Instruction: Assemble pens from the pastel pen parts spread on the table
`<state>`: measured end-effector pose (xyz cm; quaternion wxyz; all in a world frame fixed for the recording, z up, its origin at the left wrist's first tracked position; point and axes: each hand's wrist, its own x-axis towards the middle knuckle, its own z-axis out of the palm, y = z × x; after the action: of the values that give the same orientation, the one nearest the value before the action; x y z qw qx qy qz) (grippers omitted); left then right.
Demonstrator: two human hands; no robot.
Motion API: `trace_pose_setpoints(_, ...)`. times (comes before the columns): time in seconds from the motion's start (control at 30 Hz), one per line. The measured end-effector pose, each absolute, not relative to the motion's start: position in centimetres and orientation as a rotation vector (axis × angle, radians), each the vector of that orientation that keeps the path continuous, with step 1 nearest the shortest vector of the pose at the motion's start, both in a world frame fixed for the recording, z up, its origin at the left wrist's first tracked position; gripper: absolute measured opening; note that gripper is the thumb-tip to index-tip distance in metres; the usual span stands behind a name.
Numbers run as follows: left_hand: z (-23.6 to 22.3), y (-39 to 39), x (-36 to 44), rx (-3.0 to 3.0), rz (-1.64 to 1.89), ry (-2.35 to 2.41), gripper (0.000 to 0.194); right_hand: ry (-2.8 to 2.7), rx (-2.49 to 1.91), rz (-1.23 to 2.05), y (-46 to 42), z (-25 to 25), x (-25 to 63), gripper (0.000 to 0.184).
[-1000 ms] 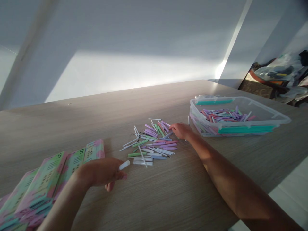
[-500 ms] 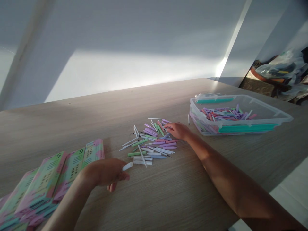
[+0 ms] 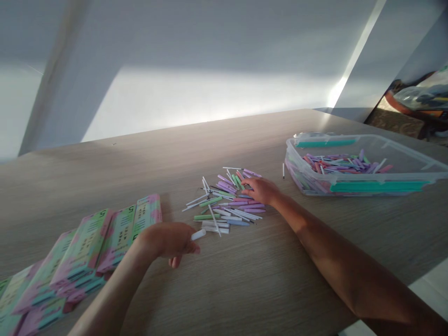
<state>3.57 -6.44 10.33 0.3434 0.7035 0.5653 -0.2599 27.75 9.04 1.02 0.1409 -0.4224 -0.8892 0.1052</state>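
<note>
My left hand is closed around a short white pen part, one rounded end sticking out past the fingers toward the pile. Before it on the table lies a loose pile of pen parts: purple barrels, green barrels, pink ones and thin white refills with dark tips. My right hand reaches over the pile's right side, its fingers bent and slightly apart among the parts. Nothing shows held in it, though the fingertips are partly lost against the colours.
A clear plastic bin with turquoise clips holds many more pen parts on the right. One loose refill lies beside it. Stacked pastel boxes stand at the left. A wall rises behind the wooden table.
The view has swung a little left, so everything sits further right. My right hand's fingers have shifted slightly over the pile. My left hand keeps its hold on the white part.
</note>
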Motion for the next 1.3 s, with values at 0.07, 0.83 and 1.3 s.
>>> trace_pose_setpoints(0.07,10.3,-6.4,3.6,1.808,-0.683,1.48,0.041,-2.563,-1.213,0.309,8.6,1.5,27.5,0.033)
trace_pose_setpoints(0.83,9.3,-5.7,3.5,1.789,-0.758,1.537,0.03,-2.769,-1.057,0.336,4.0,1.6,23.7,0.022)
trace_pose_setpoints(1.3,9.5,-5.7,3.8,1.776,-0.761,1.539,0.036,-2.589,-1.19,0.285,5.6,2.1,25.1,0.017)
